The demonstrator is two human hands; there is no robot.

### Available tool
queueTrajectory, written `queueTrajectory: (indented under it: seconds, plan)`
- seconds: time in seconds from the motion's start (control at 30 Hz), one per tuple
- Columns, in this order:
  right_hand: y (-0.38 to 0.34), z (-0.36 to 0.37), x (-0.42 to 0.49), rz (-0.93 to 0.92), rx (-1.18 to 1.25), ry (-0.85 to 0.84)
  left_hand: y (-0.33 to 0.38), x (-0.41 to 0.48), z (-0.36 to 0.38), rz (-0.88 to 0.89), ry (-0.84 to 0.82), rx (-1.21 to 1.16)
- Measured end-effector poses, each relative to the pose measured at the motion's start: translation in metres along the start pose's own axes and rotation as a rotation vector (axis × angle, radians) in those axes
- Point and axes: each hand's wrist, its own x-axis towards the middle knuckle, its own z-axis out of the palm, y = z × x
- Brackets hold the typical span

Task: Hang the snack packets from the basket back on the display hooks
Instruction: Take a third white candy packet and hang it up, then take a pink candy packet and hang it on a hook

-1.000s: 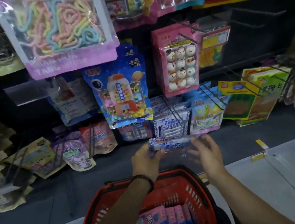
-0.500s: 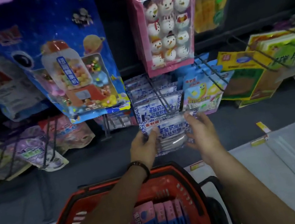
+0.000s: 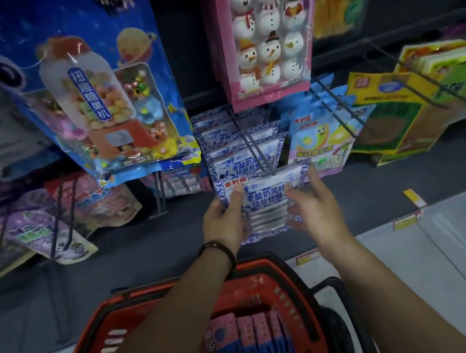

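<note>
A blue-and-white snack packet (image 3: 263, 199) is held up at the tip of a double-wire display hook (image 3: 255, 154), its top edge touching the hook end. My left hand (image 3: 226, 217) grips its left side, thumb on the front. My right hand (image 3: 310, 203) holds its right edge with curled fingers. Several matching packets (image 3: 226, 146) hang further back on the same hook. Below, a red basket (image 3: 272, 271) holds several pink-and-blue packets (image 3: 248, 346).
A pink snowman pack (image 3: 263, 32) hangs above the hook, a blue candy-machine pack (image 3: 101, 99) to the left, a pale cartoon pack (image 3: 314, 138) to the right. Green-yellow packets (image 3: 392, 106) and purple packets (image 3: 47, 232) hang on neighbouring hooks. A white shelf edge (image 3: 420, 237) runs at right.
The view has drawn closer to the hooks. Both hands have raised the blue-and-white packet from flat above the basket to upright at the hook's tip.
</note>
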Motion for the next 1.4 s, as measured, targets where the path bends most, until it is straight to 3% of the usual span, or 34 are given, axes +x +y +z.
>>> queueTrajectory:
  seconds: [0.23,0.4,0.9,1.07,1.17,1.27,1.4]
  plan:
    - [-0.003,0.011,-0.002,-0.097,-0.073,-0.044,0.003,-0.006,0.011,-0.067,0.066,-0.038]
    - [-0.001,0.010,-0.003,-0.177,-0.276,-0.092,0.011,0.000,0.012,-0.088,0.071,-0.048]
    - [0.010,0.027,-0.002,-0.134,-0.498,-0.149,0.028,0.023,0.008,0.041,0.141,-0.028]
    - [0.025,0.038,-0.024,-0.106,-0.637,-0.181,0.013,-0.004,-0.041,0.032,0.102,0.240]
    - [0.041,0.050,-0.039,-0.105,-0.763,-0.265,-0.002,-0.043,-0.084,0.140,-0.080,0.451]
    - [0.062,0.068,-0.058,-0.117,-0.879,-0.389,-0.020,-0.074,-0.142,0.305,-0.254,0.809]
    - [0.096,0.092,-0.071,0.084,-0.949,-0.563,-0.048,-0.100,-0.216,0.275,-0.379,1.039]
